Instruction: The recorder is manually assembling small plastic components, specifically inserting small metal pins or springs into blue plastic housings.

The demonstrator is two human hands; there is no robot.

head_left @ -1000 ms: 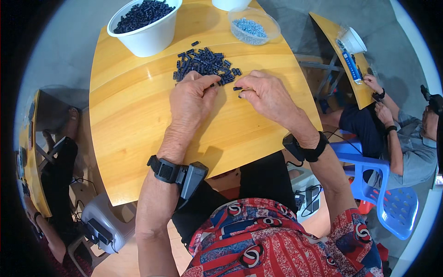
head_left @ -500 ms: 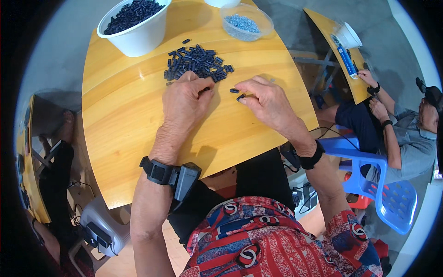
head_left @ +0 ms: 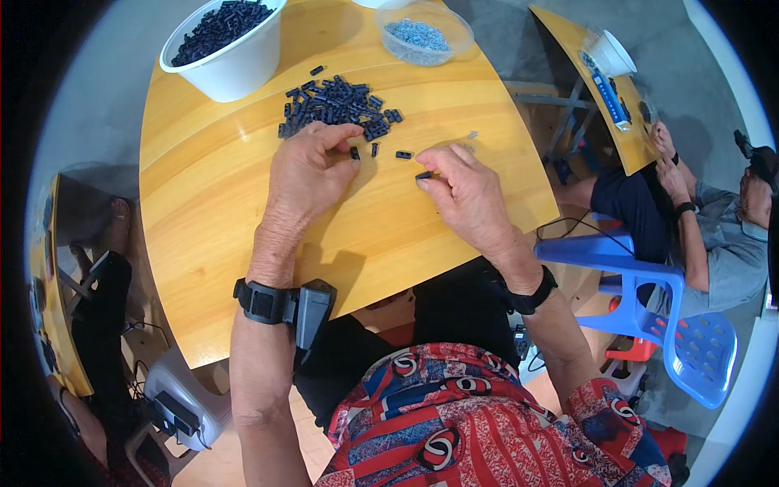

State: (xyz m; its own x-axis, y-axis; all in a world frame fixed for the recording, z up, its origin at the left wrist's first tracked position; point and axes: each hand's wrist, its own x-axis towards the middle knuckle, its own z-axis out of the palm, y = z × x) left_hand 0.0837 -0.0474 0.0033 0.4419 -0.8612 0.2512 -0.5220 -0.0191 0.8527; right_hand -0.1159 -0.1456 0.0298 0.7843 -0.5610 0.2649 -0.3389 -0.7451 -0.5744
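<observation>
Beside the near edge of a pile of small black plastic pieces (head_left: pixel 329 105), my left hand (head_left: pixel 304 174) has its index finger stretched out above the thumb. A black plastic piece (head_left: pixel 355 152) sits against that thumb, seemingly gripped by a finger behind it. My right hand (head_left: pixel 471 191) pinches another small dark piece (head_left: pixel 423 175) between thumb and forefinger, just above the table. Between the hands lie a loose two-holed black piece (head_left: pixel 403 154) and a thin black piece (head_left: pixel 375 149).
At the far left of the wooden table (head_left: pixel 219 268) stands a white tub (head_left: pixel 243 71) full of black pieces. A clear bowl (head_left: pixel 454 49) with light-blue bits is at the far right. Small clear bits (head_left: pixel 471 136) lie beyond my right hand. Rightward, a person sits near a blue stool (head_left: pixel 649 284).
My left index finger has lifted away from the thumb, and the thin black piece now shows on the table beside it. My right hand keeps its pinch. The whole view has shifted slightly.
</observation>
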